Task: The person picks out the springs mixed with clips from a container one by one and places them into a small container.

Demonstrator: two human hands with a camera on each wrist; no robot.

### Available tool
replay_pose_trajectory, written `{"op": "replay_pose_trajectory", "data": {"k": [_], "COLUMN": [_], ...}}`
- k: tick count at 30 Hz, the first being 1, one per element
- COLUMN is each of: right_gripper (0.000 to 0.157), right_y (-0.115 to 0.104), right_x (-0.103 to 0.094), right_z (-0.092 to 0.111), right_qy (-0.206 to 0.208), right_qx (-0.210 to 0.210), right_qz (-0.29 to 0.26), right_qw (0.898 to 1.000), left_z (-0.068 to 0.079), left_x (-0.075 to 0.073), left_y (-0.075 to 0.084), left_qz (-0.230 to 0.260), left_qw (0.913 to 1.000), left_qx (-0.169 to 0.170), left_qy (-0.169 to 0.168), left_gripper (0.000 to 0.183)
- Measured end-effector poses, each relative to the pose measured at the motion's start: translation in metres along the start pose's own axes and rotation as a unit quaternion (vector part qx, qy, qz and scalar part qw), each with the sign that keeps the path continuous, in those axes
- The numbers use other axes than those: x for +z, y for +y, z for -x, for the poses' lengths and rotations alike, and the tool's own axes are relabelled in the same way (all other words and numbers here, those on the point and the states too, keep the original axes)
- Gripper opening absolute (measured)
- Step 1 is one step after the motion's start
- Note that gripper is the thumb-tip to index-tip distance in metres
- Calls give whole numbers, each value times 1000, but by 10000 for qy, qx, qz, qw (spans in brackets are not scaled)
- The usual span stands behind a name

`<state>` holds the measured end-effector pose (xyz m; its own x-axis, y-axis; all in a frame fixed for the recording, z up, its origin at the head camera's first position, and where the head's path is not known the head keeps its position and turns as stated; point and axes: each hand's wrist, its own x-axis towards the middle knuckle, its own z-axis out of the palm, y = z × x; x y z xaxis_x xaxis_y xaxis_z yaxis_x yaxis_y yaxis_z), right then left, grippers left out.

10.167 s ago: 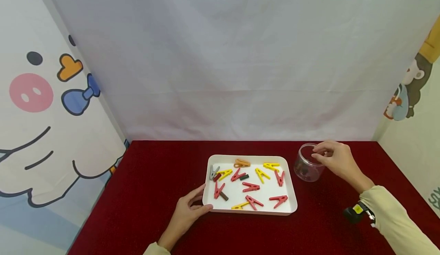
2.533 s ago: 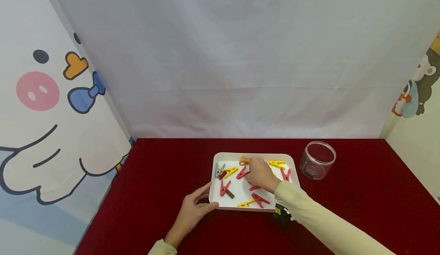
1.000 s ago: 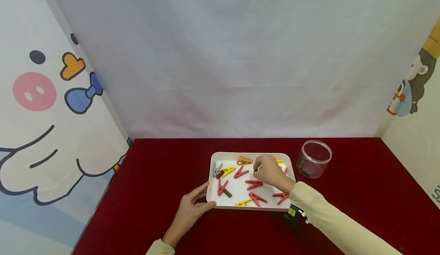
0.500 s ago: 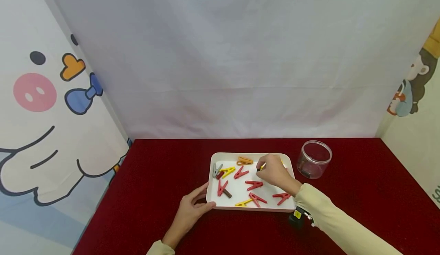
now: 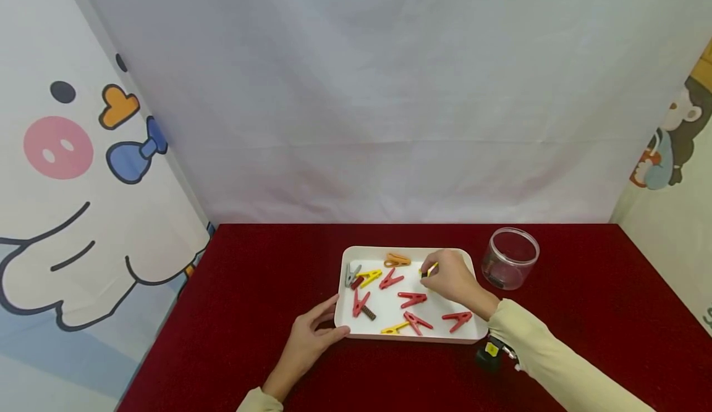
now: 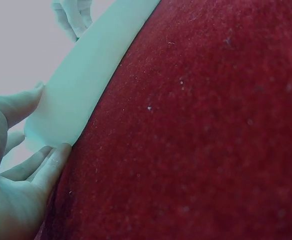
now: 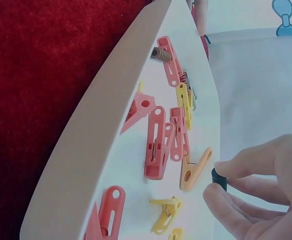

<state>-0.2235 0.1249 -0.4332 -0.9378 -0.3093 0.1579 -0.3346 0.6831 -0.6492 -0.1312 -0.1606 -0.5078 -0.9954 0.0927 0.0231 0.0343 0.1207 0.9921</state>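
My right hand (image 5: 453, 276) is over the right part of the white tray (image 5: 434, 340), its thumb and index finger pinching a small dark ribbed cylinder (image 7: 219, 179). Beneath and beside it, the tray holds red clothespins (image 5: 411, 299), yellow clothespins (image 5: 369, 277), an orange clothespin (image 5: 397, 260) and a grey clothespin (image 5: 351, 274). A brown ribbed cylinder (image 5: 368, 312) and a dark red piece (image 5: 356, 283) lie there too. At the tray's front left corner, my left hand (image 5: 306, 338) holds the edge between thumb and fingers. The right hand partly hides yellow clothespins.
A clear round jar (image 5: 510, 259), lidless, stands to the right of the tray with small dark pieces at its bottom. Dark red cloth (image 5: 267, 276) covers the table. A white curtain (image 5: 411, 121) hangs behind it, with printed panels on both sides.
The dark cylinder lay in the tray beside a red clothespin earlier; my right hand now holds it, having shifted slightly rightward. The left hand keeps its place at the tray's corner.
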Motion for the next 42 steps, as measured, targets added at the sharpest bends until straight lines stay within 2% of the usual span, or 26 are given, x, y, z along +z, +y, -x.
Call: {"op": "replay_pose_trajectory", "data": {"k": [13, 21, 27, 32, 39, 42], "right_gripper": [8, 8, 9, 12, 13, 13], "right_y": [2, 4, 3, 4, 6, 5], "right_x": [-10, -17, -21, -24, -28, -31], "right_z": [7, 10, 13, 15, 17, 19], "right_qy": [63, 29, 36, 90, 79, 98], "right_qx": [-205, -47, -174, -261, 6, -10], "right_qz": [173, 71, 26, -19, -253, -228], "right_qw": [9996, 10000, 9998, 9996, 9996, 9997], "left_z": [1, 2, 2, 2, 2, 1], "left_x": [2, 2, 2, 2, 2, 2], "left_y": [1, 0, 2, 3, 3, 1], "left_qz": [45, -70, -48, -24, -27, 7], "left_qw": [10000, 10000, 9998, 9999, 10000, 10000], "left_qx": [-50, -23, -167, -134, -52, 52], "left_qy": [-20, -31, 38, 69, 78, 35], "left_gripper": [65, 65, 65, 64, 64, 64]}}
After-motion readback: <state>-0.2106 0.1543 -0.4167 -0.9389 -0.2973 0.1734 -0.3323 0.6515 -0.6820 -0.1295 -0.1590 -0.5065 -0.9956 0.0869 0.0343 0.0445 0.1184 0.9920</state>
